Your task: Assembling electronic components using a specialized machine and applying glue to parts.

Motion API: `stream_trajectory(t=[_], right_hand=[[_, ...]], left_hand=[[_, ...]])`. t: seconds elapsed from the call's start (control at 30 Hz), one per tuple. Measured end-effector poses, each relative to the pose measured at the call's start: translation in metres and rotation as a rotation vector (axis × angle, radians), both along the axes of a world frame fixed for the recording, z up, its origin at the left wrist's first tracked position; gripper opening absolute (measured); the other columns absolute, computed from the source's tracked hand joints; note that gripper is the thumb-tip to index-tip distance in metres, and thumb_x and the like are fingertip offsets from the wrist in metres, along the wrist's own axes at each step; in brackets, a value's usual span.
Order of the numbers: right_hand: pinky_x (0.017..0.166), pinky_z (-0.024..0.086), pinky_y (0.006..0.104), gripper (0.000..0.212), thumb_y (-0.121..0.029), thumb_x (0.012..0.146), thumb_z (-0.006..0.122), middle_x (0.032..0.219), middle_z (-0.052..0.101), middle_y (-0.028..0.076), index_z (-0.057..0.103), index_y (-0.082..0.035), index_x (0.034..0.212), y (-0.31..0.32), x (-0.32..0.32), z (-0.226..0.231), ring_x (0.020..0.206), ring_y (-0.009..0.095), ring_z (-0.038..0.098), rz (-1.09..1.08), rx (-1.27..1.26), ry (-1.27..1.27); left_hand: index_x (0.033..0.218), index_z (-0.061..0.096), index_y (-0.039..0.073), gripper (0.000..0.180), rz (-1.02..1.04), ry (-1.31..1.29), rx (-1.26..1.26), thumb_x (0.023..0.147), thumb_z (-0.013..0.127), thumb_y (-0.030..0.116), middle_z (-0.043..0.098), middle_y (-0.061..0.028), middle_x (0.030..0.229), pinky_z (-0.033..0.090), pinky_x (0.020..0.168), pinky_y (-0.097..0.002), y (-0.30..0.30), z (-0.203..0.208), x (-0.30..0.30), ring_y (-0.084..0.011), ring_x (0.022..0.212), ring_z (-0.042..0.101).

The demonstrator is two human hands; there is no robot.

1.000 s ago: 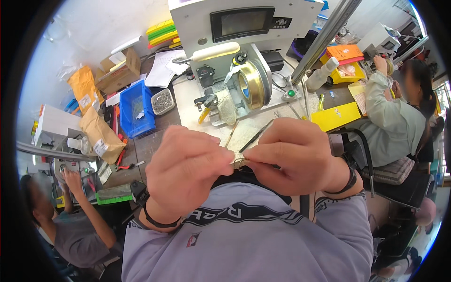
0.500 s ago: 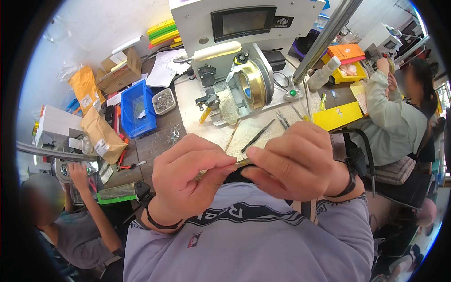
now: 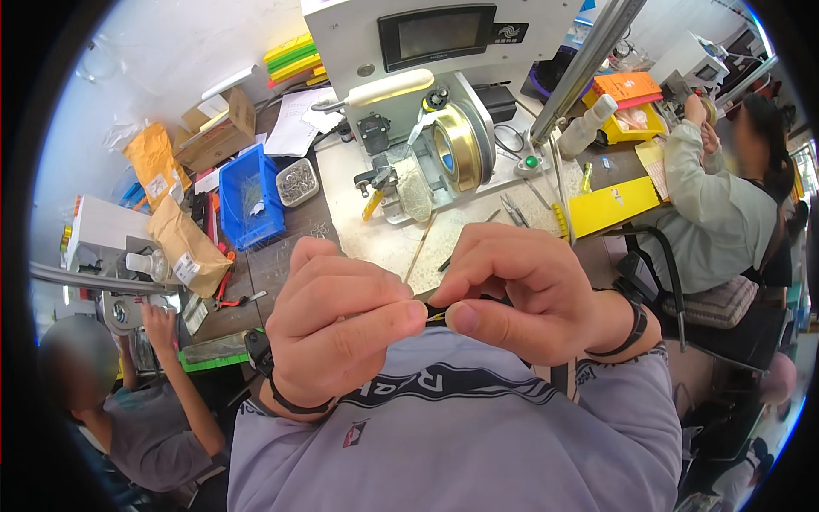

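Note:
My left hand (image 3: 345, 328) and my right hand (image 3: 525, 294) meet fingertip to fingertip in front of my chest, at the near edge of the bench. Both are closed in a pinch. A thin piece with a yellow tint (image 3: 437, 317) shows in the small gap between the thumbs; most of it is covered by fingers, and its kind is too small to make out. Past my hands, a thin brown stick (image 3: 421, 247) lies on the white work surface. Tweezers (image 3: 514, 212) rest farther right, and a dark slim tool is partly hidden by my right hand.
Ahead stands a white machine (image 3: 350, 38) with a screen and a gold spool (image 3: 461, 152). To the left are a blue bin (image 3: 252, 200), a metal tray of small parts (image 3: 298, 183) and red-handled pliers (image 3: 226, 286). A yellow folder (image 3: 614, 206) lies right. Co-workers sit on both sides.
My right hand has shifted slightly, its thumb now raised beside the left thumb and its fingers more curled. The left fingers have rolled a little. The dark tool is more covered.

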State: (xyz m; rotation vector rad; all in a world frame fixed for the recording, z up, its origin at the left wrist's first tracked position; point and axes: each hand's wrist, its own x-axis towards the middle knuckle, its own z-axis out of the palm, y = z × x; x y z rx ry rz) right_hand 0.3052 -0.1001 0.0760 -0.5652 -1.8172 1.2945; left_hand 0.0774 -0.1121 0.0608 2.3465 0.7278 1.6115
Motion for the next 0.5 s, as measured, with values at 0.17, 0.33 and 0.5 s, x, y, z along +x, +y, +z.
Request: stream_trajectory(t=[0.17, 0.33, 0.5], right_hand=[[0.057, 0.035, 0.0284, 0.008, -0.009, 0.091, 0.073, 0.078, 0.057, 0.002, 0.069, -0.003, 0.095, -0.0031, -0.0045, 0.0016, 0.066, 0.012, 0.047, -0.015, 0.019, 0.011], [0.058, 0.037, 0.0274, 0.01, -0.011, 0.096, 0.069, 0.079, 0.056, 0.001, 0.065, -0.003, 0.1, -0.0015, -0.004, -0.003, 0.069, 0.009, 0.047, 0.106, -0.012, -0.042], [0.062, 0.039, 0.0245, 0.015, -0.015, 0.102, 0.062, 0.082, 0.057, -0.002, 0.061, -0.001, 0.108, -0.0026, -0.001, -0.0052, 0.075, 0.004, 0.047, 0.291, -0.352, -0.031]], left_hand=[[0.09, 0.073, 0.012, 0.02, 0.022, 0.028, 0.055, 0.071, 0.081, 0.01, 0.068, -0.0028, 0.086, 0.035, 0.065, -0.0368, -0.0005, -0.0015, -0.0028, -0.0206, 0.073, 0.066], [0.089, 0.074, 0.012, 0.017, -0.001, 0.05, 0.055, 0.073, 0.08, 0.012, 0.068, -0.0021, 0.087, 0.036, 0.067, -0.0376, -0.0016, 0.0004, -0.0031, -0.0204, 0.074, 0.066], [0.089, 0.074, 0.013, 0.015, -0.004, 0.141, 0.079, 0.074, 0.079, 0.012, 0.068, -0.0013, 0.089, 0.038, 0.071, -0.0388, -0.0035, 0.0063, -0.0053, -0.0202, 0.077, 0.067]])
